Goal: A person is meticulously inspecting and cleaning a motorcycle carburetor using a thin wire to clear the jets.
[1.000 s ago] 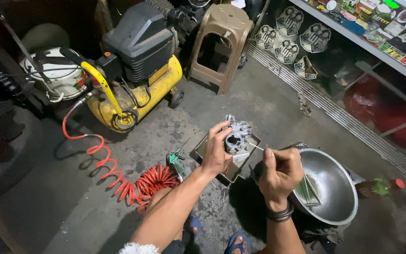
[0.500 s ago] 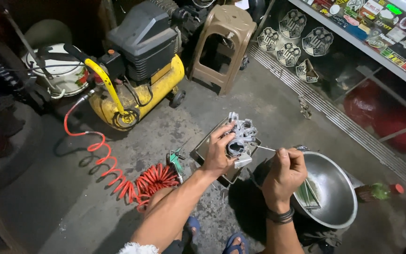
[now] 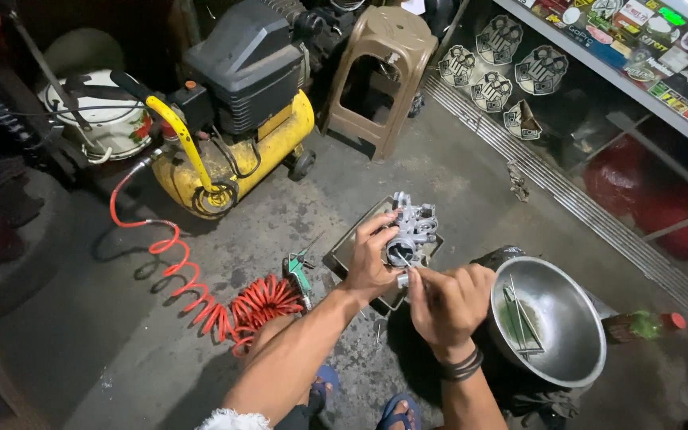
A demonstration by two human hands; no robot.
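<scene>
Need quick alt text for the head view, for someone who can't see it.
Left hand holds a metal carburetor while the right hand pokes a thin tool into it, above a steel bowl, a yellow air compressor and a red coiled hose.

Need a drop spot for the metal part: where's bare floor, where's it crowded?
Bare concrete: between the brown stool and the floor track, and left of the red coiled hose. Crowded: around both hands, with the flat tray, steel bowl and green air gun.

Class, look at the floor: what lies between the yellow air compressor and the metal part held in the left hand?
In the head view, only bare stained concrete lies between the yellow air compressor and the metal part in the left hand; the coiled red hose runs lower left.
</scene>
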